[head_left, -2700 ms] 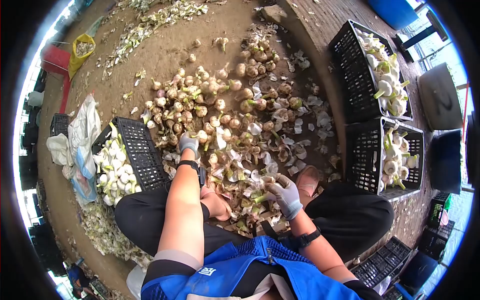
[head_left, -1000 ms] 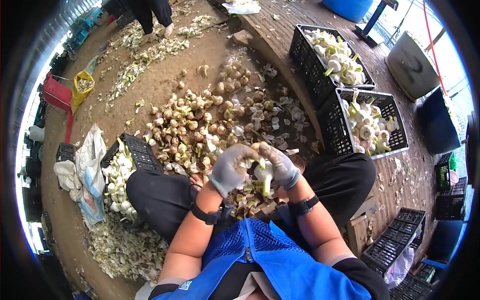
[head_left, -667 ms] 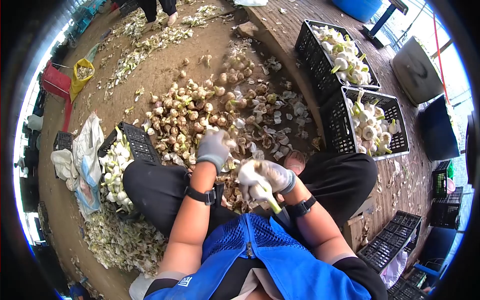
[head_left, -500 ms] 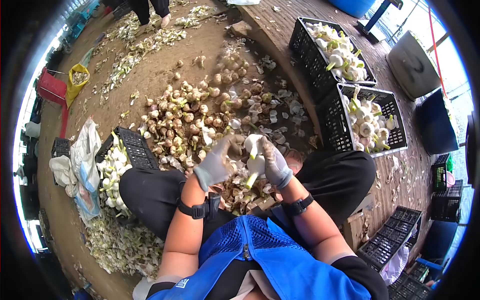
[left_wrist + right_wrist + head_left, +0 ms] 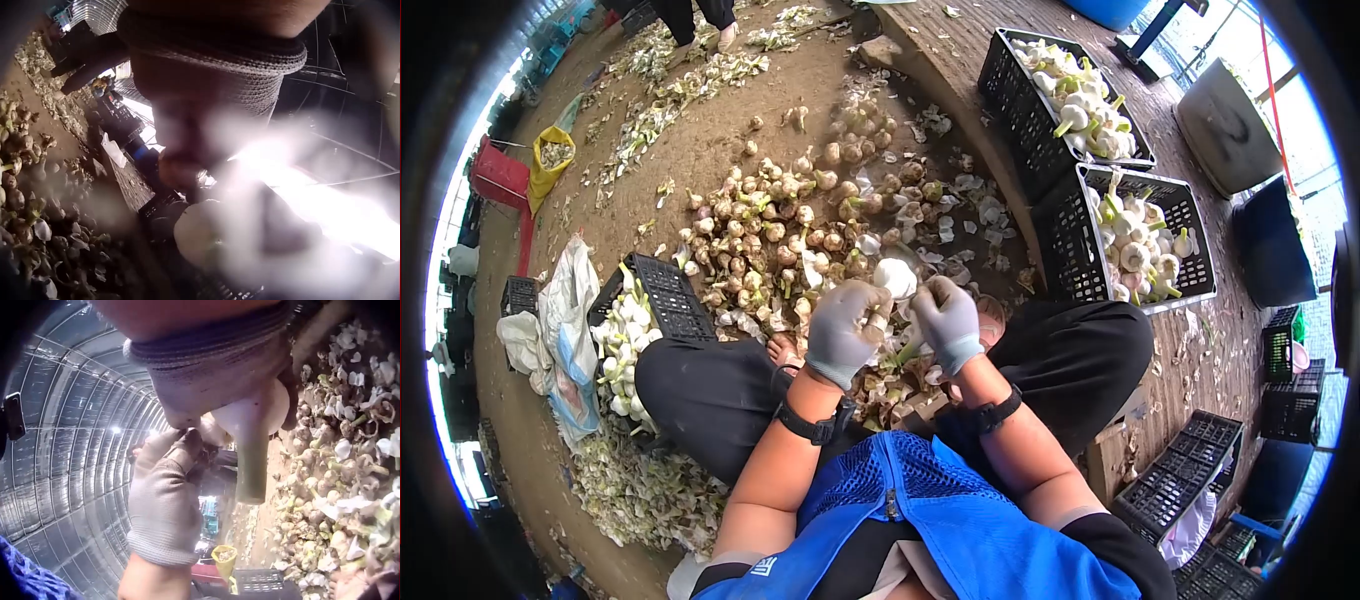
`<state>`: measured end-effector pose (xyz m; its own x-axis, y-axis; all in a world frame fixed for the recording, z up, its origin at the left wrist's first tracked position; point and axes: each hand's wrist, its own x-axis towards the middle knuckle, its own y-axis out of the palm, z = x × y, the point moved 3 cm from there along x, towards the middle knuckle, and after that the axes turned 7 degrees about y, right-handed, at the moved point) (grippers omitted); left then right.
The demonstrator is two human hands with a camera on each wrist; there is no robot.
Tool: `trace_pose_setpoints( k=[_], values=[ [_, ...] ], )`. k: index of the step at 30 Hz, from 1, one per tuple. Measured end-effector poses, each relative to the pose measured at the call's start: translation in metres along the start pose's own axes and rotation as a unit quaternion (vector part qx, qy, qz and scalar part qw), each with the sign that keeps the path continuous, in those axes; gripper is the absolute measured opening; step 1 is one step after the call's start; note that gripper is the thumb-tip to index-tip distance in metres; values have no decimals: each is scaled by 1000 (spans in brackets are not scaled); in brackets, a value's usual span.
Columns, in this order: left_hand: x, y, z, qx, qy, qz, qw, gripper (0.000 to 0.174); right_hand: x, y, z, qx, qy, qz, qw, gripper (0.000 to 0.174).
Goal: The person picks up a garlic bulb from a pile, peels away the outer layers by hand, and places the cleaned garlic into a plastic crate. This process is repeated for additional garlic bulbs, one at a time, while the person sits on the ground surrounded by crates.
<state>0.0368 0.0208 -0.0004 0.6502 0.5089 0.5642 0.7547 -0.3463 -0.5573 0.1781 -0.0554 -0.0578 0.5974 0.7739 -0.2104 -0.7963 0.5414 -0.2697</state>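
In the head view both gloved hands meet above the lap. My right hand (image 5: 947,318) grips a white garlic bulb with a thick green stem (image 5: 251,465), which points down in the right wrist view. A second, peeled white garlic bulb (image 5: 895,278) shows above and between the hands. My left hand (image 5: 843,330) has its fingers curled in at this second bulb and pinches at it, its dirty glove fingertips close to the right hand's. The left wrist view is blurred by glare, with a pale bulb (image 5: 199,234) below the hand.
Unpeeled garlic bulbs (image 5: 750,235) lie heaped ahead, with loose skins around. Black crates of white garlic stand at right, one near (image 5: 1145,240) and one farther (image 5: 1070,100). A tilted crate (image 5: 665,300) of garlic is at left, beside white sacks (image 5: 565,320). Another person's legs (image 5: 695,15) show far ahead.
The left hand reached to the heap, then came back to the right hand, moved away briefly and returned. The upper bulb looks whiter now. The right hand keeps the stemmed bulb.
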Motion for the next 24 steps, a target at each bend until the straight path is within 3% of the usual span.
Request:
trace_pose_setpoints(
  k=[1, 4, 6, 7, 10, 11, 12, 13, 14, 16, 17, 18, 20, 21, 22, 24],
  values=[
    [-1, -1, 1, 4, -25, -21, 999, 11, 6, -2, -7, 35, 27, -42, 998, 19],
    [2, -5, 1, 21, -46, -44, 998, 11, 7, -4, -8, 183, 29, 19, 982, 19],
    [2, -2, -1, 53, 23, 0, 998, 12, 1, 3, 1, 103, -12, 59, 993, 19],
    [0, 0, -1, 52, 24, 0, 998, 12, -6, 2, 14, 11, -7, 36, 999, 19],
    [-7, 3, 2, -17, -8, -25, 1000, 8, 0, -2, 1, -13, -49, -30, 998, 19],
    [-13, 2, 13, -185, -144, -98, 967, 8, 4, -10, 7, 38, -45, -83, 995, 19],
    [-20, 2, 23, -342, -272, -166, 884, 9, 15, -23, -5, 40, -23, -124, 991, 14],
    [-15, -9, 26, -430, -277, -213, 833, 8, 32, -35, -31, 141, 65, -139, 978, 9],
    [-14, -12, 36, -554, -287, -195, 757, 8, 40, -40, -39, 239, 150, -149, 948, 7],
    [-19, -11, 45, -663, -364, -253, 603, 15, 40, -39, -28, 154, 62, -140, 976, 10],
    [-20, -13, 44, -720, -358, -225, 550, 20, 42, -29, -36, 189, 58, -47, 979, 12],
    [-21, -10, 48, -721, -357, -225, 550, 20, 40, -18, -39, 254, 55, 50, 964, 11],
    [-24, -3, 51, -760, -355, -206, 503, 21, 16, -4, -4, 307, 55, 160, 936, 13],
    [-26, -1, 49, -699, -364, -220, 574, 15, 9, 0, 1, 248, 27, 147, 957, 15],
    [-24, 3, 43, -700, -365, -220, 573, 15, 4, 5, 6, 187, -1, 134, 973, 17],
    [-21, 3, 35, -482, -356, -225, 768, 5, -7, 7, 24, 72, -67, 100, 990, 22]
  ],
)
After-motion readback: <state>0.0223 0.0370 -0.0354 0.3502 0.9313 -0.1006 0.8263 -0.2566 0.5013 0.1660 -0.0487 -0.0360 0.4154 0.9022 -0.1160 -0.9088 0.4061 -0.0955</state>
